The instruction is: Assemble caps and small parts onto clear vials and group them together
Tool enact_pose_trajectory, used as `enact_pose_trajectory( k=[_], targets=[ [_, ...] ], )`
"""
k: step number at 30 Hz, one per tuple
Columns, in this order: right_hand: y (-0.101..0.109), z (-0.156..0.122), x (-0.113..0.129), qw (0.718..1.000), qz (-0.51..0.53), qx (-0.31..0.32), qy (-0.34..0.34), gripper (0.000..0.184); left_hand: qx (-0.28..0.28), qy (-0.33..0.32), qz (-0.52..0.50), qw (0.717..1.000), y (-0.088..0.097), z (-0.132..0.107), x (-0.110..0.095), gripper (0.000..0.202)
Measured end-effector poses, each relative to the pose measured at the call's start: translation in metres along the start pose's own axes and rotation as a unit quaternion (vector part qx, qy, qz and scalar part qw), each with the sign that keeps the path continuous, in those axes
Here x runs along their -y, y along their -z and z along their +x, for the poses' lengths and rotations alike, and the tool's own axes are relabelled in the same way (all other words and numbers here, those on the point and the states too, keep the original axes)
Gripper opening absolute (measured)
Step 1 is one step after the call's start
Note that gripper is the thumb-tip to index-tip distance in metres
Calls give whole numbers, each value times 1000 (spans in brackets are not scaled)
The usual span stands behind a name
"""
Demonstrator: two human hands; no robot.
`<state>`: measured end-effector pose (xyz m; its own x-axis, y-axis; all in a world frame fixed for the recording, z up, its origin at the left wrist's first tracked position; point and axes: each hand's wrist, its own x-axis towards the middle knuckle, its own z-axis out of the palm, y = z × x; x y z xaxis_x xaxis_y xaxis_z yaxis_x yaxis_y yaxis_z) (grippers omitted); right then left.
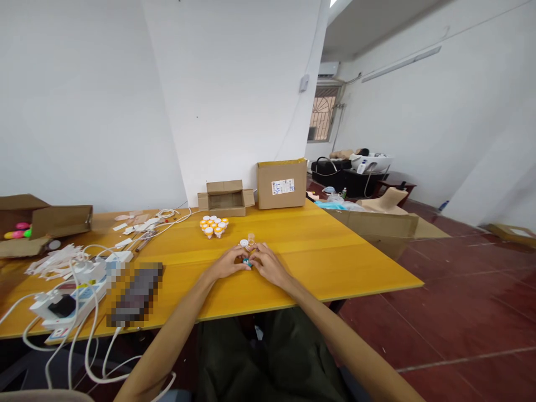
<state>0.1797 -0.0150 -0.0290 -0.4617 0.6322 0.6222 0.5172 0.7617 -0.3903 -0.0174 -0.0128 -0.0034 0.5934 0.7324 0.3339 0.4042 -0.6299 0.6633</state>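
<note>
My left hand and my right hand meet over the wooden table, fingers closed around a small teal and white object held between them. Its exact kind is too small to make out. Just beyond my fingertips lie a round white lid and a small clear container. Farther back and to the left, several small containers with white and orange tops stand bunched together.
An open cardboard box and a taller closed carton stand against the wall. On the left are a power strip with tangled white cables, a blurred dark phone, and a box near colourful eggs.
</note>
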Motion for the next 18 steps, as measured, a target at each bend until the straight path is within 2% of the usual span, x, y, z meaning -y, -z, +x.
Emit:
enact_pose_trajectory(
  k=[18],
  targets=[
    [1,-2,1,1000,-11,-3,17,18,-1,-2,3,1000,0,1,1,24]
  ],
)
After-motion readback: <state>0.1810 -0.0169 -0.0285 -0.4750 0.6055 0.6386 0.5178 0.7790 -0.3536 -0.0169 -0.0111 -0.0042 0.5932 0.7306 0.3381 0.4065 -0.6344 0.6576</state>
